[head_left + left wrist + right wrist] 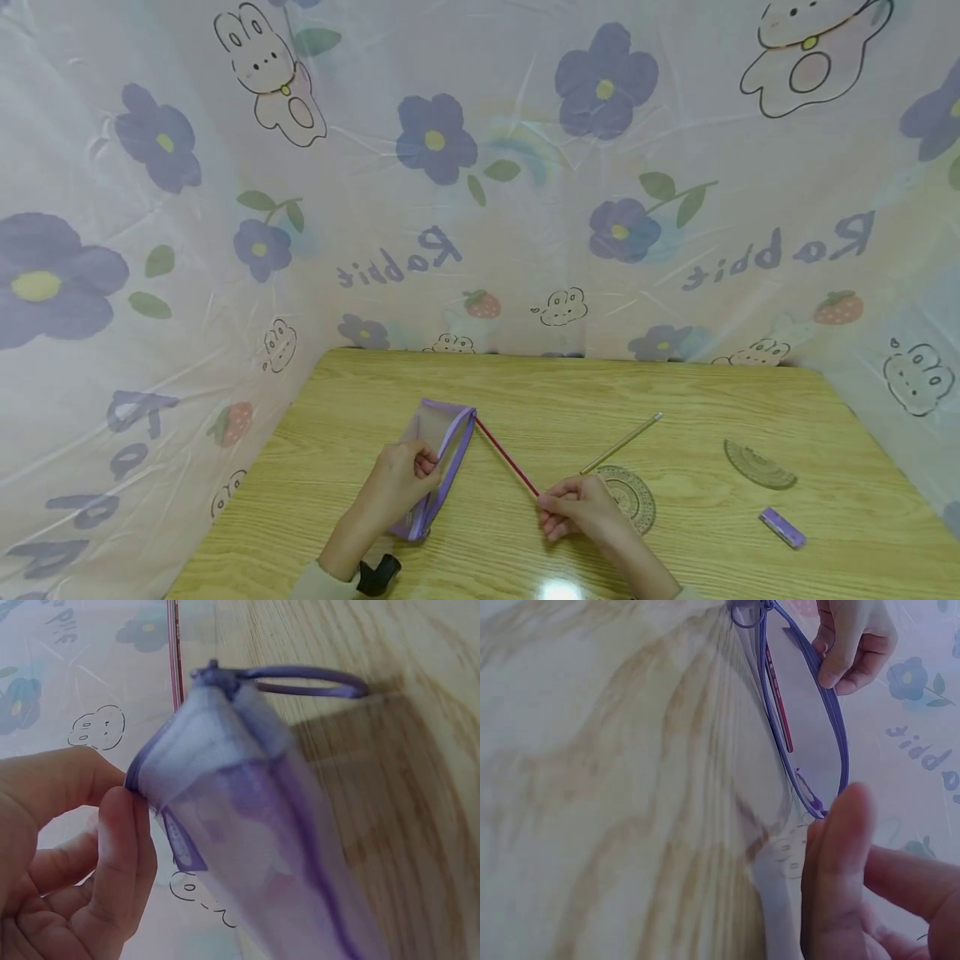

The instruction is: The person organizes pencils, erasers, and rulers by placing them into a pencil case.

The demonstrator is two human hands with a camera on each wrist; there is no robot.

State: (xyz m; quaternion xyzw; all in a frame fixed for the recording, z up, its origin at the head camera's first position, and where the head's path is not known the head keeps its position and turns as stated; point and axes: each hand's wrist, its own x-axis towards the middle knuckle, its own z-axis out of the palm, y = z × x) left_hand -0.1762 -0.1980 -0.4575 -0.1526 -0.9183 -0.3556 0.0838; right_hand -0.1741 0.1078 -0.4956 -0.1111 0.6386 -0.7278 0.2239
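Note:
A see-through pencil pouch with purple edging (450,479) stands tilted on the table, its mouth facing right. My left hand (401,479) pinches the upper edge of that mouth between thumb and finger; the left wrist view shows the grip on the purple rim (135,774). With thumb and fingertips my right hand (581,508) holds one end of a thin red pencil (506,454). Its other end meets the pouch's far corner; whether it goes inside cannot be told. In the right wrist view, a red pencil (778,697) appears within the mouth, beyond my right fingers (847,847).
Near my right hand lie a gold pencil (622,442) and a round clear template (633,497), partly covered. Farther right are a half-round protractor (757,465) and a small purple block (782,527). A patterned curtain (517,225) stands behind the wooden table (360,379).

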